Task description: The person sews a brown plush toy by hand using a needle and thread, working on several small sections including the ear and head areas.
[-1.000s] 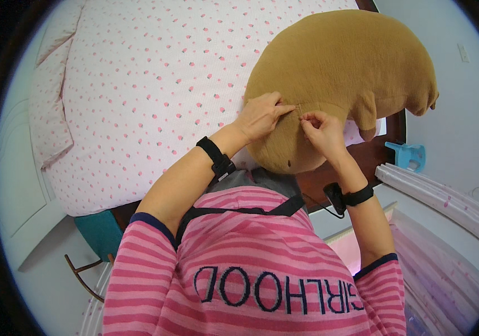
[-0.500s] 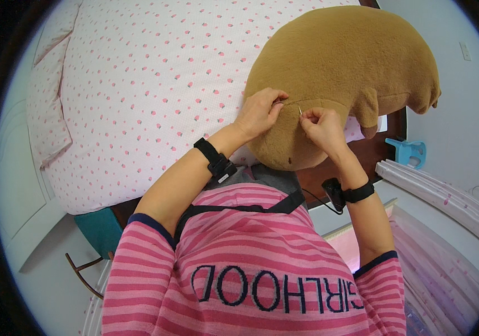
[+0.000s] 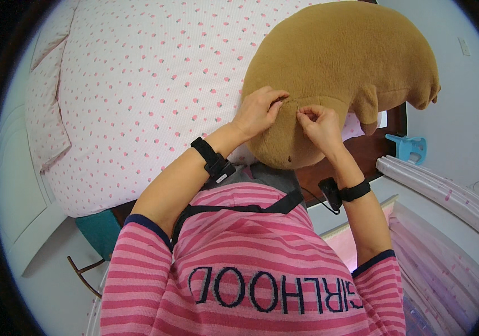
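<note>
A big brown plush animal [image 3: 357,61] lies on its side over the bed's edge, its head toward me. My left hand [image 3: 259,112] is closed at the seam behind the head, thumb and fingers pinching the plush fabric. Beside it, to the right, my right hand [image 3: 319,124] has thumb and forefinger pressed together on a thin sewing needle [image 3: 297,106], its tip against the fabric close to the seam. Most of the needle is hidden by the fingers or too fine to make out.
The bed [image 3: 155,89] with a strawberry-print sheet spreads to the left. A blue plastic stool [image 3: 410,149] stands on the floor at right, near white and pink curtains [image 3: 441,252]. A teal piece of furniture [image 3: 98,231] is at lower left. Black straps with small devices circle both forearms.
My right hand has shifted slightly up and left, bringing the needle closer to the seam, and less of the needle shows. My left hand stays nearly in place.
</note>
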Available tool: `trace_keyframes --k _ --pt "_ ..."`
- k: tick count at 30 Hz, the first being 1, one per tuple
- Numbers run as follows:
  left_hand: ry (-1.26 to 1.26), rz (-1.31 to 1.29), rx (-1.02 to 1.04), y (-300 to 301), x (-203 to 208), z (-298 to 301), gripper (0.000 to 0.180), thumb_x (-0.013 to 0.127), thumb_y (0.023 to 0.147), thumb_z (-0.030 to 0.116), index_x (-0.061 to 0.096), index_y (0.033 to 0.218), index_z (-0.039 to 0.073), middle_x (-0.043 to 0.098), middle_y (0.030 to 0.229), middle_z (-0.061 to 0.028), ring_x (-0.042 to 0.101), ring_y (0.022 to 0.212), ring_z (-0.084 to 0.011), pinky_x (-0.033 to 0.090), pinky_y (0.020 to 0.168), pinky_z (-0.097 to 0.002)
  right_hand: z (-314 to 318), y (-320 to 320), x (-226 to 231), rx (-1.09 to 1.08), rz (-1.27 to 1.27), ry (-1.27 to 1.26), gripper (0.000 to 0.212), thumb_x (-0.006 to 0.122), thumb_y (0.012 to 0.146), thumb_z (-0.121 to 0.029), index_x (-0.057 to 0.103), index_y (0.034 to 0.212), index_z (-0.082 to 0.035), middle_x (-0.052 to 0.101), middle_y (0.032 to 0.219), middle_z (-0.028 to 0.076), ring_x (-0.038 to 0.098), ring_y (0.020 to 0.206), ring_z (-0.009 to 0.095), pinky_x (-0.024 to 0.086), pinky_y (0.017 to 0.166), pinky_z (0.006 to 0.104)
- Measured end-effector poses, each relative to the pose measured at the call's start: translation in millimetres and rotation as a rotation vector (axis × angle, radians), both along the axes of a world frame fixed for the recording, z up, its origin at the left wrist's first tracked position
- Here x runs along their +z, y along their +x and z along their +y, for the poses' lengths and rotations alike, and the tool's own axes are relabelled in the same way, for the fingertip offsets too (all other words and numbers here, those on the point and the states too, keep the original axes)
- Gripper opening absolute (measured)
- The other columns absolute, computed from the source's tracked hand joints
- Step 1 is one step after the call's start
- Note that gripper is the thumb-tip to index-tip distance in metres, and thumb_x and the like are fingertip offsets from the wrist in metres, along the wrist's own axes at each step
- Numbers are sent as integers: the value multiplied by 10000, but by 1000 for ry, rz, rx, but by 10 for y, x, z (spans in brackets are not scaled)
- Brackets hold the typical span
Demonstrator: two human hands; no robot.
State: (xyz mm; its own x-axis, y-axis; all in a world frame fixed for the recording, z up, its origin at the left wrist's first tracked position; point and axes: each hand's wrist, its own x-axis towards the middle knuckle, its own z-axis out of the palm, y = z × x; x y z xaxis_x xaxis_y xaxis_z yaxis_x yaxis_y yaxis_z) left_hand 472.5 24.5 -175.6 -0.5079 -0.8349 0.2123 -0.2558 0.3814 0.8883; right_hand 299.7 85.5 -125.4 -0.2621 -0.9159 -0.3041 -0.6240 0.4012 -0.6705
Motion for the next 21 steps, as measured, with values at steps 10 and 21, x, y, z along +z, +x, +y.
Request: trace_keyframes --k 10,21 --pt "42 -29 -5 -7 31 4 228 571 839 64 637 1056 49 595 866 -145 582 799 -303 469 715 -352 92 -52 -150 9 -82 -127 149 657 773 -116 708 866 -13 679 824 170 669 747 261 507 676 320" --pt "37 -50 -9 -25 -15 39 220 567 837 62 651 1041 54 571 830 -140 566 776 -296 457 691 -352 90 -16 -170 48 -52 -220 131 668 771 -103 705 861 -15 647 784 163 640 725 287 484 648 335"
